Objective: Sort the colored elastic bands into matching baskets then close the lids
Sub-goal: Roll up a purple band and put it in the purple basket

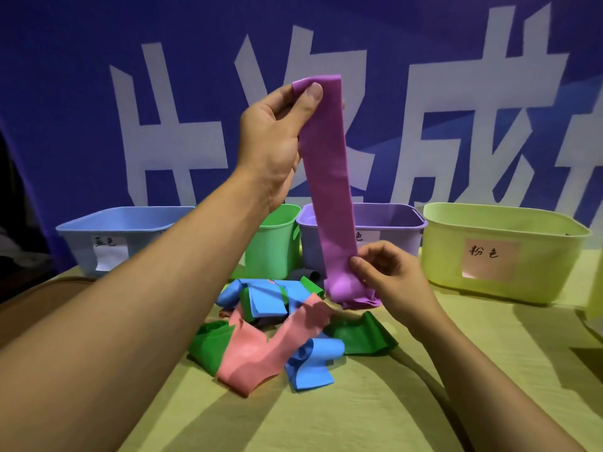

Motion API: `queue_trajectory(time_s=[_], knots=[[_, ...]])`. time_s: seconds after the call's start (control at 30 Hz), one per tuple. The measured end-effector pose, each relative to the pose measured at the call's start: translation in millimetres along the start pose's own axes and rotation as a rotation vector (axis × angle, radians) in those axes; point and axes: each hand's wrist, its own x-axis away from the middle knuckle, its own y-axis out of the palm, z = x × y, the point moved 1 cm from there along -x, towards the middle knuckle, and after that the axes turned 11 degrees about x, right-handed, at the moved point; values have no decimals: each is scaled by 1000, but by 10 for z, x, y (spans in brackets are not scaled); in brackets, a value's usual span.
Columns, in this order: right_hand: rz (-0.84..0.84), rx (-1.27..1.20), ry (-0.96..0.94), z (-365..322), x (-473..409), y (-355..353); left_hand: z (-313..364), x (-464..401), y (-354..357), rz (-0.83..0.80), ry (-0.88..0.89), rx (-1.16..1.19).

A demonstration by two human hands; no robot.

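I am seeing 4 plastic baskets standing along the far edge of the yellow-green cloth-covered desk: a pale blue rectangular basket at the far left corner, a green tall basket beside it, a lilac rectangular basket next, and a yellow-green rectangular basket toward the far right corner. All 4 are standing open. My left hand is raised high above the desk, its thumb and fingers pinching the top end of a long purple flat elastic band. The band is hanging down in front of the lilac basket, its lower end bunching on the cloth. My right hand is pinching that band near its bottom. In the middle of the desk a loose pile of green, blue and pink flat elastic bands is lying tangled, just beside the purple band's lower end.
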Motion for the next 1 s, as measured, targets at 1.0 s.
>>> queue_trajectory(time_s=[1.0], knots=[[152, 210, 63, -142, -5, -204, -1354, 800, -433, -13, -267, -98]])
